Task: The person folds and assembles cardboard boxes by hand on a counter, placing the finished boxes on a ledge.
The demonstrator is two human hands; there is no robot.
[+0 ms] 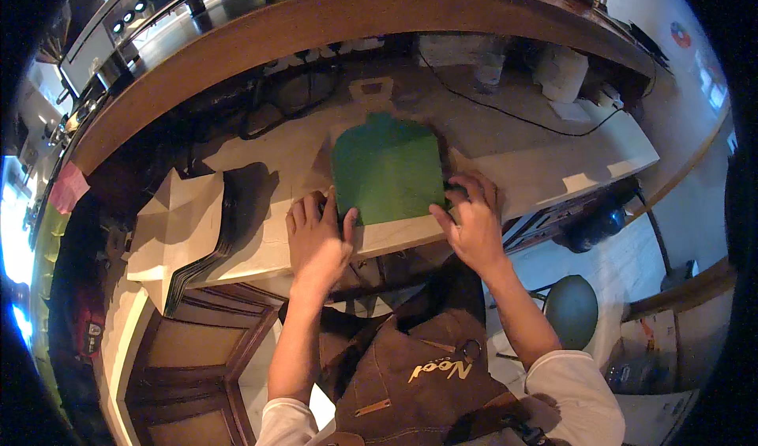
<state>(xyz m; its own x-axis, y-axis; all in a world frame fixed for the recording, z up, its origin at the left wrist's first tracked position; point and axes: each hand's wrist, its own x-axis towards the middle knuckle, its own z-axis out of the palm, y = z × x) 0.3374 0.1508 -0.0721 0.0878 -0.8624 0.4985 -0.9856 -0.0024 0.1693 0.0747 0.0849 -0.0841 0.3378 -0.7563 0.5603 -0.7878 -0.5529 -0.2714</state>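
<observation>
A flat green sheet [388, 170] with rounded far corners and a short tab at its far edge lies on the worktop in front of me. Beneath and behind it, part of a kraft-paper piece with a handle cut-out [371, 88] shows. My left hand [317, 232] rests at the sheet's near left corner, thumb beside the edge and fingers spread on the worktop. At the right edge is my right hand [474, 224], fingers bent and apart, thumb by the near corner. Neither hand visibly pinches the sheet. Farther left sits a stack of folded kraft-paper blanks [177, 221].
A raised wooden counter [379, 16] overhangs the worktop [521, 179] at the back. Below it are a black cable [509, 105], a clear plastic cup [489, 71] and a white paper roll [562, 74]. A green-topped stool [571, 311] stands at right, near wooden cabinet doors [195, 342] at left.
</observation>
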